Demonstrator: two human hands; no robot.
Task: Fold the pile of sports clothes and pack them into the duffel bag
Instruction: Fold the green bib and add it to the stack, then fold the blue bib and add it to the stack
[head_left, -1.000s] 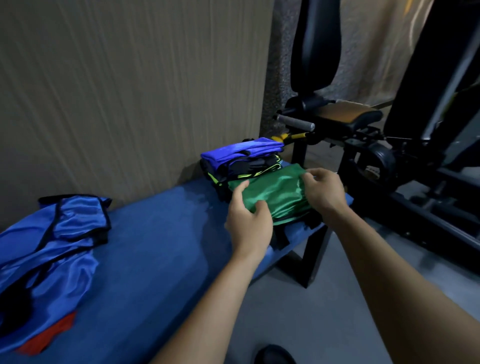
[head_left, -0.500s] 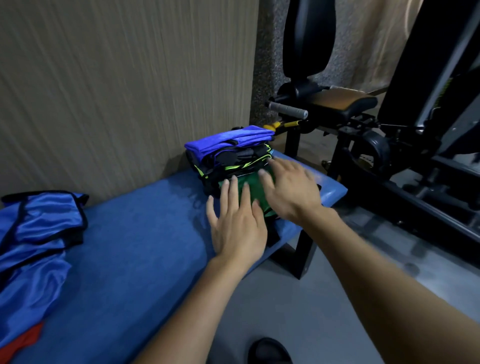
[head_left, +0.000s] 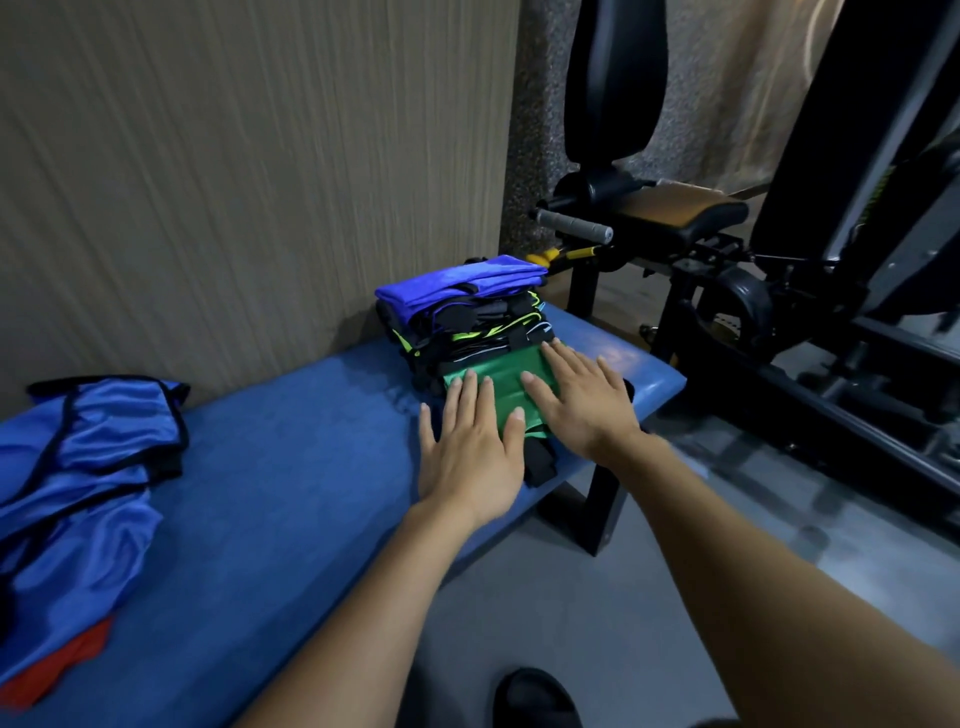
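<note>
I see a blue padded table (head_left: 270, 467) running along a striped beige wall (head_left: 234, 156), with grey floor (head_left: 597, 597) below it. To the right stands a black gym machine (head_left: 779, 270) with a tan seat pad (head_left: 680, 200) and a grey-handled bar (head_left: 571, 226). A dark shoe (head_left: 535, 699) shows at the bottom edge.

At the table's left end lies an unfolded heap of blue clothes (head_left: 88, 467) with black trim, a red piece (head_left: 57, 670) poking out beneath it. Near the right end sits a stack of folded clothes (head_left: 467, 317) (a blue one on top, black ones with neon-green lines under it). Just in front of that stack, touching it, lies the folded green garment (head_left: 501, 376) on something black.

Both of my arms reach forward. My left hand (head_left: 470, 452) lies flat, fingers straight, on the garment's left part, its grip released. My right hand (head_left: 576, 395) presses flat on the right part, fingers spread, grasping nothing. I cannot see a duffel bag.
</note>
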